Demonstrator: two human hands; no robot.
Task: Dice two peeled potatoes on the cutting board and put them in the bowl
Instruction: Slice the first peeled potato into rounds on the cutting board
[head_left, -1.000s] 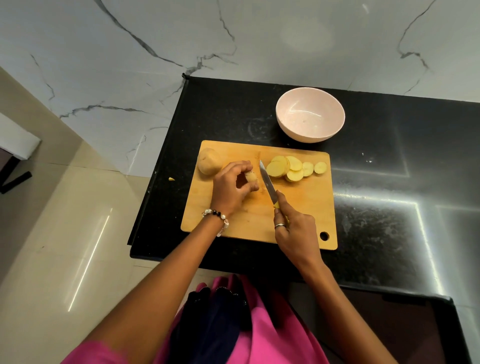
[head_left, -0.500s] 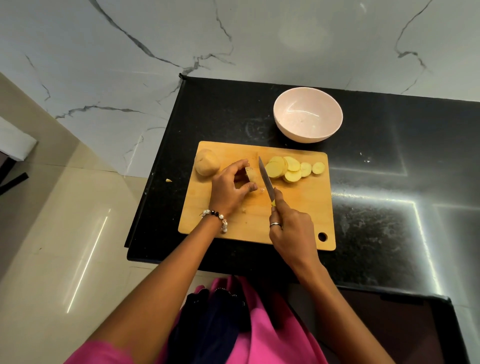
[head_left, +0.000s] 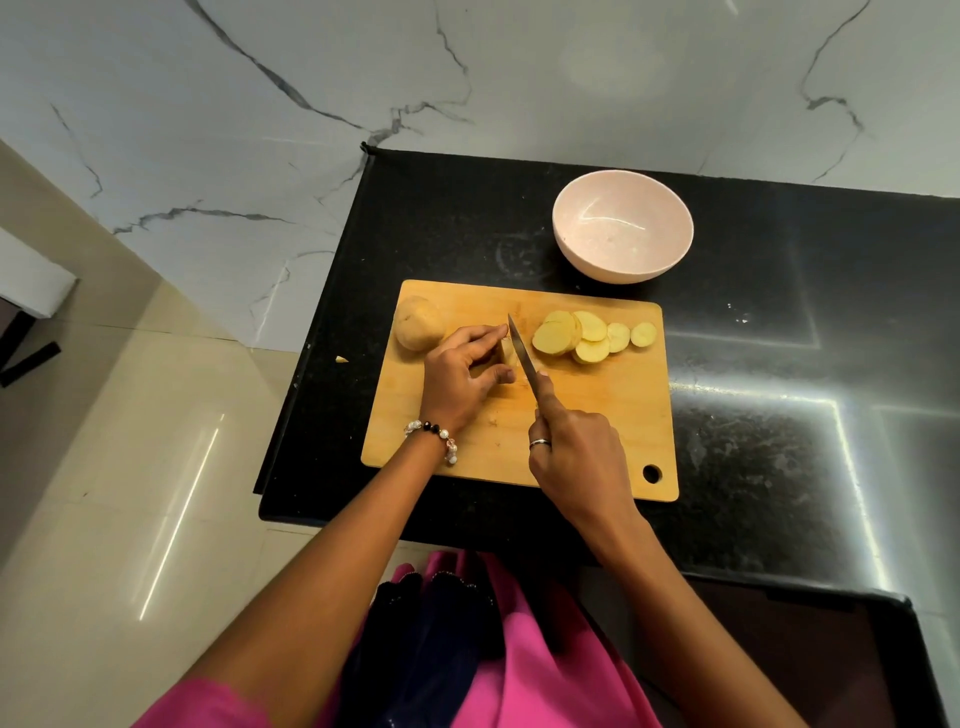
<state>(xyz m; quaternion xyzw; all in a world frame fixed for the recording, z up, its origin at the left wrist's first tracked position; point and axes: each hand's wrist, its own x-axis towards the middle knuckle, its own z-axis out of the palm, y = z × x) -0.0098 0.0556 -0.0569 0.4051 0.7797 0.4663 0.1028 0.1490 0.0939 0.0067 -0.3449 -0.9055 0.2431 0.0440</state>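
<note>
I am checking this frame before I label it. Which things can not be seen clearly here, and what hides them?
Head view only:
- Potato end piece: mostly covered by the left hand; its remaining size is unclear.
- Knife handle: wrapped inside the right hand.
- Blade edge: contact with the cutting board cannot be told.
- Whole potato: peeled or not is unclear.
- Scrap on the counter: too small to identify.

Matt wooden cutting board (head_left: 597, 415), glossy speckled black stone counter (head_left: 779, 364), smooth pale bowl (head_left: 623, 260), shiny metal knife (head_left: 522, 353)

bowl (head_left: 622, 226) behind board (head_left: 597, 415), slices (head_left: 587, 335) on board
</note>
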